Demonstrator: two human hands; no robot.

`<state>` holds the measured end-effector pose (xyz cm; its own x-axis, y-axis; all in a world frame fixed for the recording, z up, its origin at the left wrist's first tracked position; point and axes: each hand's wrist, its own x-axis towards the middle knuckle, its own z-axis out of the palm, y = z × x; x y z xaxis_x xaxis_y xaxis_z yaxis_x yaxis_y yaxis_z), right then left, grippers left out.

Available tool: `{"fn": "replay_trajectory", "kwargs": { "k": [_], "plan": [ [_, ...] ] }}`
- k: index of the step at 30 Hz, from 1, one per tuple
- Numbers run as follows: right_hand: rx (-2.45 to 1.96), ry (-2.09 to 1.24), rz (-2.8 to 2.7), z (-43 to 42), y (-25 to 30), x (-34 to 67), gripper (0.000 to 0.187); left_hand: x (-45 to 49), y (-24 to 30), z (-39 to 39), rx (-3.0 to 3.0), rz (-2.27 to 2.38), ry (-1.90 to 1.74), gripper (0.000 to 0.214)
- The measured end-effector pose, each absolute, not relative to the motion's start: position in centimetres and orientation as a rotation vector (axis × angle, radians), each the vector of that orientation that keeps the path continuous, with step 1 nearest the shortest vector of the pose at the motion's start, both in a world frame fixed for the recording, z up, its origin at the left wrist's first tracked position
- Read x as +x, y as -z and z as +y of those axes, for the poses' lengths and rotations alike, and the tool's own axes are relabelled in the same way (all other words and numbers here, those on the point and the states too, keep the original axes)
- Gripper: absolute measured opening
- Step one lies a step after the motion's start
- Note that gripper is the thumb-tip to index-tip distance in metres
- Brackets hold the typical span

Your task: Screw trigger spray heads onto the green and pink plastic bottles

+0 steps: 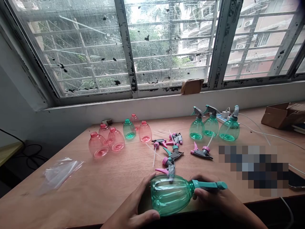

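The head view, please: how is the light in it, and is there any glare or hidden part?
In the head view, daylight comes through the wide grey-framed glass window, washed out white in places; also in the head view, pale glare streaks the nearest translucent green plastic bottle, and coarse square pixelation hides an area at the right of the brown wooden tabletop.

The wooden counter [78,203] carries a clear plastic bag [60,173] left of the left fingers [152,215], five pink bottles [116,140] and an uncapped green bottle [129,128] farther beyond them, trigger spray heads [175,155] just beyond both hands, three green spray bottles [211,127] beyond the right fingers [201,192], and a cardboard box [276,117] farther right.
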<state>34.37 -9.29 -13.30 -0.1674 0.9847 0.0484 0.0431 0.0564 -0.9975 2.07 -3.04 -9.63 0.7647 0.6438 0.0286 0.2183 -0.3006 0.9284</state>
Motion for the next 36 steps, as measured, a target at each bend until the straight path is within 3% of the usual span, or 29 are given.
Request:
{"fn": "replay_trajectory", "kwargs": {
  "k": [36],
  "plan": [
    [-1.171,-1.255,-1.385,-9.36,13.25,34.14,0.037,2.01,9.69,-3.14,1.888,0.694,-0.479,0.081]
  ]
}}
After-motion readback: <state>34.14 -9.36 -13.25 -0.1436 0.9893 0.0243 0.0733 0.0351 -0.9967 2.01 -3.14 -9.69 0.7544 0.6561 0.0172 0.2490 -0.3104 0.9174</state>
